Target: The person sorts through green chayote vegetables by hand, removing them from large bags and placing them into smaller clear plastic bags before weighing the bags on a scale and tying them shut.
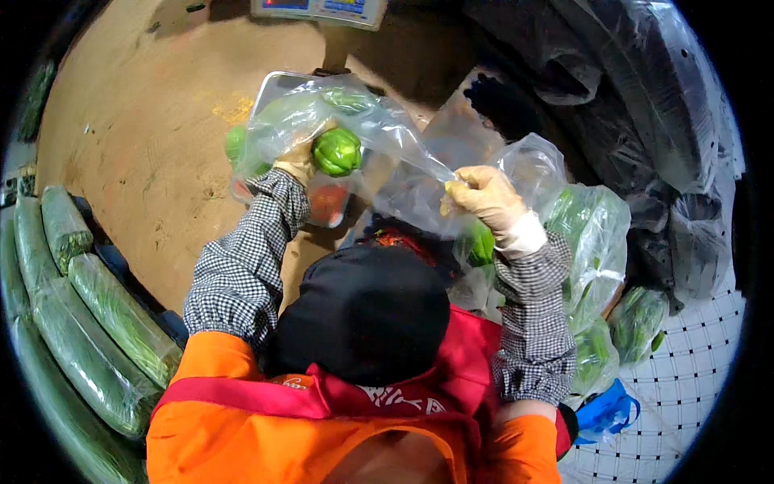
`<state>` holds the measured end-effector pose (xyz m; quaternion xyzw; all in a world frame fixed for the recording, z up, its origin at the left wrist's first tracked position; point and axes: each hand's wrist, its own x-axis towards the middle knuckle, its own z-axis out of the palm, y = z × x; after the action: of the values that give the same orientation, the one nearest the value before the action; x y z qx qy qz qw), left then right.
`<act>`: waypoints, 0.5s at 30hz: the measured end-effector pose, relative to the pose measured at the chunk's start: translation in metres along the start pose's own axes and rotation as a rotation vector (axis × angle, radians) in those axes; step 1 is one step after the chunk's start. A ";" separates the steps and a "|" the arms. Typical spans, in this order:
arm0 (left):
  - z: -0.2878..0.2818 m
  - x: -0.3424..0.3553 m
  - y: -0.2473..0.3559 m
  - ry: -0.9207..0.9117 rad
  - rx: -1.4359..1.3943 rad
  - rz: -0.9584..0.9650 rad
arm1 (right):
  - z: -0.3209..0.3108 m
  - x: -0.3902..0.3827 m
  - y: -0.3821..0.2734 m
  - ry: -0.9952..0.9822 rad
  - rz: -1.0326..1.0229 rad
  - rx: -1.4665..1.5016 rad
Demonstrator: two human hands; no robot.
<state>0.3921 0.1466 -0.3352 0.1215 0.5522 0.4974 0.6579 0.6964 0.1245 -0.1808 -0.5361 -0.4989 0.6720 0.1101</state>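
Observation:
A clear plastic bag (387, 129) with several green vegetables in it stretches between my hands above a metal scale pan (278, 81). A ribbed green chayote (337, 152) shows at its near side. My left hand (300, 160), in a pale glove, is closed on the bag beside this chayote; plastic and vegetables partly cover its fingers. To the right, my gloved right hand (488, 198) pinches the bag's gathered edge, pulling it taut. Below that hand, another green vegetable (481, 244) lies in clear plastic.
Bagged greens (592, 234) stand right of my right forearm, with a blue bag (610, 413) nearer me. Long plastic-wrapped vegetable bundles (93, 347) are stacked at left. A scale display (322, 10) rises at the far edge. Dark plastic sheeting (645, 97) covers the far right.

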 end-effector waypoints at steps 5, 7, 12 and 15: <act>-0.007 0.010 -0.041 0.062 0.024 0.063 | 0.000 -0.003 -0.004 0.037 -0.232 0.458; -0.020 0.011 -0.049 0.115 0.180 0.052 | -0.001 -0.003 -0.002 0.087 -0.270 0.545; -0.072 -0.003 -0.038 0.154 0.899 0.108 | 0.010 -0.002 0.025 0.320 -0.347 0.041; -0.081 -0.052 0.011 -0.063 1.122 0.079 | 0.019 -0.028 0.007 0.401 -0.217 -0.310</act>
<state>0.3235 0.0798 -0.3253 0.4880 0.7073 0.1481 0.4896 0.6944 0.0918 -0.1707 -0.6121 -0.6185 0.4526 0.1947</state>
